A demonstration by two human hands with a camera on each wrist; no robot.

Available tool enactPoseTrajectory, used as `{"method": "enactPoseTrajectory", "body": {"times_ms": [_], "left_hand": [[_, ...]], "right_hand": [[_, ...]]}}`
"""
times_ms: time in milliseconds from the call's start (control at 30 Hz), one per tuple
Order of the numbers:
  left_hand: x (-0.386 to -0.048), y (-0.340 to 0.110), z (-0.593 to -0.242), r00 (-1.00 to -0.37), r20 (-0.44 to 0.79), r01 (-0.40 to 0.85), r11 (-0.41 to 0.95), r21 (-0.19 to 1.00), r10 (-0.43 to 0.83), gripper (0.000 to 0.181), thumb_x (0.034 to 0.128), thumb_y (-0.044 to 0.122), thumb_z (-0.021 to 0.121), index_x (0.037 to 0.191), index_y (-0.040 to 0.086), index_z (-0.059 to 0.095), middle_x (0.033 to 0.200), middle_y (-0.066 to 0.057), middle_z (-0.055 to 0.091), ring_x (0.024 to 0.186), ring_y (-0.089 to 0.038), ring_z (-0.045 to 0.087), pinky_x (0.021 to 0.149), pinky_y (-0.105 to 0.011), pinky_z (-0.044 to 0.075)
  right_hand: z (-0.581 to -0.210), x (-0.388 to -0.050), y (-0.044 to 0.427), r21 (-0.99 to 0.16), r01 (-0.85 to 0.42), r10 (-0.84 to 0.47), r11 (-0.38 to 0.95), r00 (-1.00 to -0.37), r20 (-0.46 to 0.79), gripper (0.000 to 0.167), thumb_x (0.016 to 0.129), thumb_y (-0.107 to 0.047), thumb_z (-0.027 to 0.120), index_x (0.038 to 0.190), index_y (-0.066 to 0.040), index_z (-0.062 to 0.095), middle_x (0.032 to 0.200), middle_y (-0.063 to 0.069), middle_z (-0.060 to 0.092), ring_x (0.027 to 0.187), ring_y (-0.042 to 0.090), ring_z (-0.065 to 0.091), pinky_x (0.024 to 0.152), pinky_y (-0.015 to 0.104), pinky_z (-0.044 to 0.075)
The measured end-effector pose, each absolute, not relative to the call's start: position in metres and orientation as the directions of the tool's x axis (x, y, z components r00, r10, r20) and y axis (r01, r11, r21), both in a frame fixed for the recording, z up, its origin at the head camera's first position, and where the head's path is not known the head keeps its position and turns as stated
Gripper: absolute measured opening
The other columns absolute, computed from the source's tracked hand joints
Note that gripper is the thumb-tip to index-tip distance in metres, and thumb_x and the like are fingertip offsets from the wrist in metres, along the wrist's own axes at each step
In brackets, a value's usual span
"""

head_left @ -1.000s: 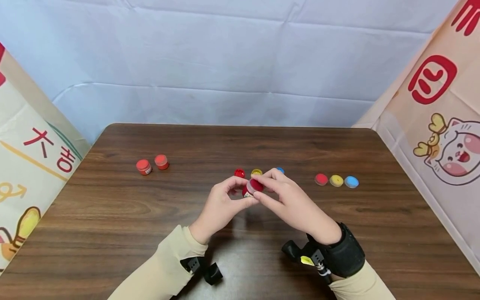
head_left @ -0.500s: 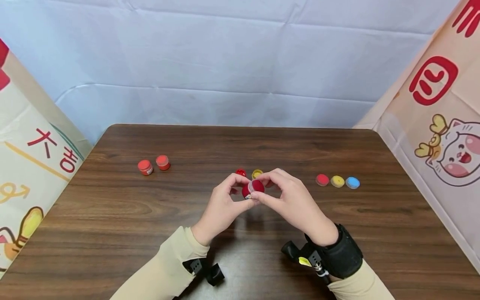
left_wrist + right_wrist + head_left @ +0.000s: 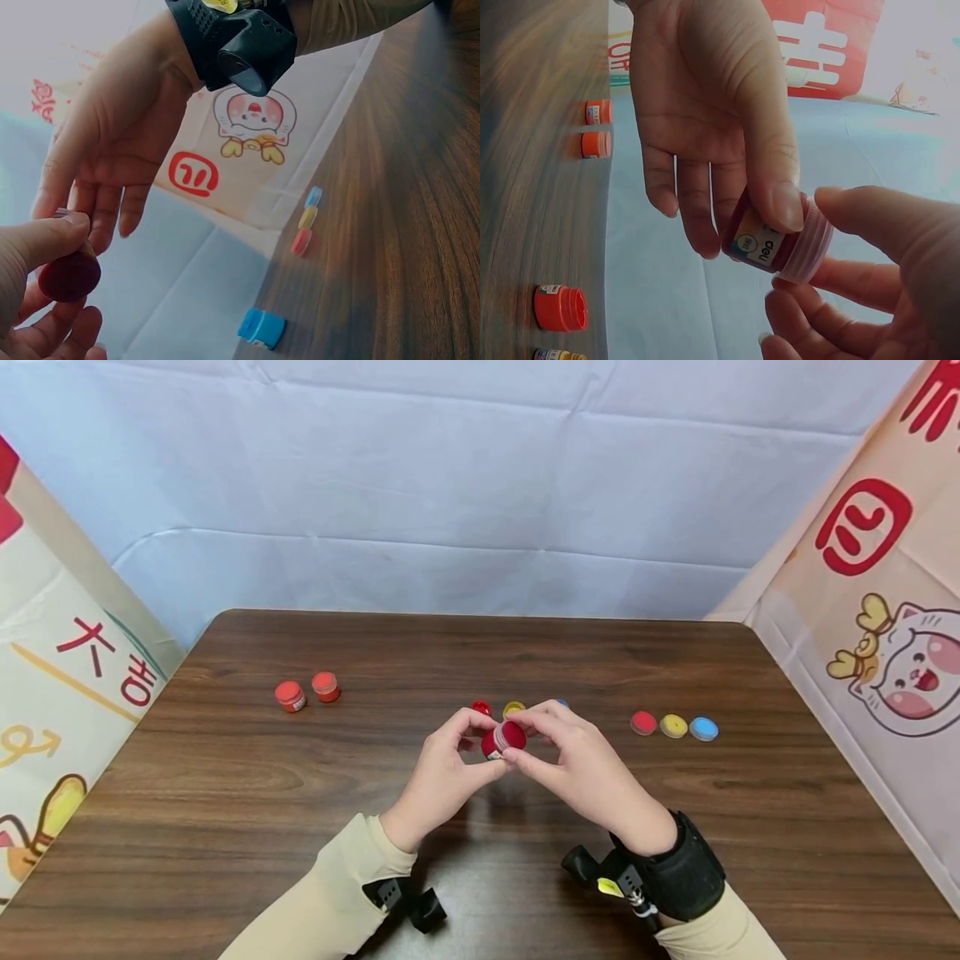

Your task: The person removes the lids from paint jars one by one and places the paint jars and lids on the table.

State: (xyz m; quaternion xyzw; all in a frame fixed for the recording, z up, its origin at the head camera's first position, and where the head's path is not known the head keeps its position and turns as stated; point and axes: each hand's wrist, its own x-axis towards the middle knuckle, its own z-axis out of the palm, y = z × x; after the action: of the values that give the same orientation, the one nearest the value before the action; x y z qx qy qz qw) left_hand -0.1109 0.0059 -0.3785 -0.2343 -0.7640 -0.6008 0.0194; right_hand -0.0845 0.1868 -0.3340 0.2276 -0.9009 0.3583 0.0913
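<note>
Above the middle of the table both hands hold one small dark red paint jar (image 3: 492, 744), tilted to the right. Its body with a white label (image 3: 763, 244) is pinched by thumb and fingers of my left hand (image 3: 450, 765). My right hand (image 3: 596, 768) has thumb and fingertips around the dark red lid (image 3: 513, 735), whose clear ribbed rim (image 3: 810, 244) shows in the right wrist view. The lid sits on the jar; how tightly, I cannot tell. Behind the hands stand an open red jar (image 3: 561, 307), a yellow jar (image 3: 513, 707) and a blue jar (image 3: 262, 328), partly hidden.
To the right lie a red lid (image 3: 643, 722), a yellow lid (image 3: 673, 726) and a blue lid (image 3: 704, 728) in a row. At the left, two lidded orange-red jars (image 3: 290, 696) stand close together on the brown wooden table (image 3: 225, 793). A pale cloth (image 3: 420, 485) hangs behind.
My right fingers have shifted a little around the lid, while my left hand keeps its hold on the jar. The things on the table stay where they were.
</note>
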Motion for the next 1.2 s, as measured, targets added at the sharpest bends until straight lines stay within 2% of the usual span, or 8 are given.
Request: {"method": "enactPoseTrajectory", "body": {"times_ms": [267, 400, 567, 700, 800, 967, 1200], "left_hand": [[-0.1115, 0.0065, -0.3798, -0.885, 0.322, 0.397, 0.181, 0.900, 0.337, 0.036, 0.0736, 0.009, 0.079, 0.103, 0.010, 0.058, 0.100, 0.001, 0.061, 0.087, -0.013, 0.055, 0.081, -0.039, 0.047], [-0.1114, 0.0068, -0.3802, -0.880, 0.337, 0.414, 0.192, 0.890, 0.333, 0.035, 0.0735, 0.009, 0.079, 0.102, 0.010, 0.059, 0.099, 0.001, 0.061, 0.088, -0.012, 0.056, 0.081, -0.037, 0.047], [-0.1105, 0.0061, -0.3803, -0.872, 0.351, 0.429, 0.189, 0.883, 0.341, 0.036, 0.0727, 0.008, 0.079, 0.102, 0.010, 0.059, 0.099, 0.001, 0.061, 0.087, -0.012, 0.056, 0.081, -0.039, 0.048], [-0.1100, 0.0055, -0.3799, -0.868, 0.358, 0.437, 0.187, 0.880, 0.344, 0.036, 0.0725, 0.010, 0.080, 0.102, 0.011, 0.059, 0.099, 0.002, 0.062, 0.086, -0.012, 0.056, 0.081, -0.040, 0.047], [-0.1106, 0.0059, -0.3806, -0.867, 0.361, 0.441, 0.194, 0.876, 0.343, 0.035, 0.0725, 0.010, 0.080, 0.101, 0.011, 0.059, 0.099, 0.002, 0.062, 0.086, -0.011, 0.056, 0.081, -0.041, 0.047], [-0.1116, 0.0066, -0.3805, -0.868, 0.358, 0.444, 0.213, 0.870, 0.345, 0.035, 0.0723, 0.009, 0.080, 0.100, 0.010, 0.059, 0.099, 0.001, 0.062, 0.088, -0.010, 0.056, 0.081, -0.041, 0.047], [-0.1114, 0.0055, -0.3793, -0.867, 0.351, 0.445, 0.232, 0.865, 0.353, 0.036, 0.0729, 0.010, 0.080, 0.102, 0.009, 0.058, 0.101, 0.001, 0.061, 0.088, -0.011, 0.056, 0.081, -0.037, 0.048]], "right_hand": [[-0.3304, -0.0826, 0.1902, -0.567, -0.498, -0.380, 0.657, -0.867, 0.321, 0.051, 0.080, -0.022, 0.075, 0.124, -0.007, 0.057, 0.112, 0.001, 0.058, 0.095, 0.014, 0.057, 0.078, 0.032, 0.051], [-0.3298, -0.0824, 0.1914, -0.574, -0.485, -0.367, 0.660, -0.874, 0.317, 0.056, 0.078, -0.026, 0.076, 0.125, -0.006, 0.056, 0.114, 0.003, 0.058, 0.098, 0.017, 0.058, 0.073, 0.030, 0.051], [-0.3313, -0.0827, 0.1889, -0.579, -0.452, -0.315, 0.679, -0.891, 0.326, 0.047, 0.076, -0.028, 0.078, 0.116, -0.008, 0.062, 0.103, 0.000, 0.059, 0.093, 0.015, 0.057, 0.063, 0.026, 0.048], [-0.3336, -0.0835, 0.1870, -0.573, -0.444, -0.301, 0.689, -0.894, 0.332, 0.038, 0.077, -0.028, 0.076, 0.109, -0.010, 0.064, 0.096, -0.003, 0.059, 0.087, 0.013, 0.056, 0.060, 0.025, 0.046], [-0.3348, -0.0843, 0.1865, -0.571, -0.445, -0.307, 0.690, -0.894, 0.326, 0.035, 0.079, -0.027, 0.075, 0.108, -0.011, 0.065, 0.095, -0.002, 0.059, 0.087, 0.016, 0.056, 0.061, 0.025, 0.046], [-0.3340, -0.0844, 0.1867, -0.558, -0.464, -0.328, 0.688, -0.885, 0.330, 0.042, 0.078, -0.025, 0.076, 0.114, -0.009, 0.063, 0.099, -0.001, 0.059, 0.090, 0.015, 0.058, 0.065, 0.027, 0.049], [-0.3333, -0.0839, 0.1869, -0.556, -0.501, -0.367, 0.663, -0.865, 0.341, 0.045, 0.079, -0.021, 0.075, 0.119, -0.005, 0.060, 0.105, 0.001, 0.058, 0.094, 0.017, 0.060, 0.078, 0.032, 0.051]]}}
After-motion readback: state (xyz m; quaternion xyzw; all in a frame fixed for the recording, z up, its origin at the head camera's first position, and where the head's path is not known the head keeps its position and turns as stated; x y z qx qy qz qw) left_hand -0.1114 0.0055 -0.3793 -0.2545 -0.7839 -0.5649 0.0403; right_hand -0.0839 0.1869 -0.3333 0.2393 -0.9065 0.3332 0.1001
